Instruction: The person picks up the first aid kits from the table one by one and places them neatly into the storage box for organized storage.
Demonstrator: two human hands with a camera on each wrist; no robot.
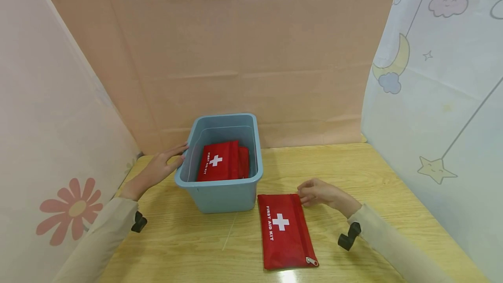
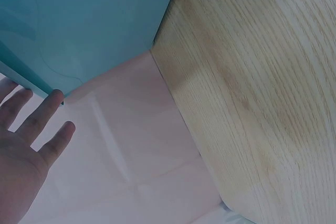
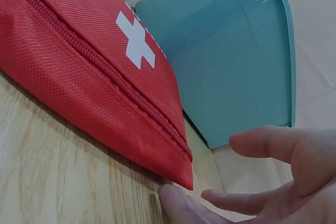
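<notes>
A red first aid kit pouch (image 1: 285, 236) lies flat on the wooden counter (image 1: 393, 187), just beside the front right corner of a blue plastic bin (image 1: 220, 195) in which more red pouches (image 1: 222, 160) are stacked. The right hand (image 1: 320, 193) is placed at the pouch's far corner, its fingers (image 3: 273, 148) loosely curled but closed on nothing; the left hand (image 1: 161, 167) is laid with straight fingers against the bin's left wall. A slip is judged possible: a grip taken only at the thin corner could let the slick fabric slide or the pouch sag and catch the bin's rim. The right wrist view shows a gap between fingertips and the pouch's corner, not readable from the head view. Only the head view shows the bin's contents.
</notes>
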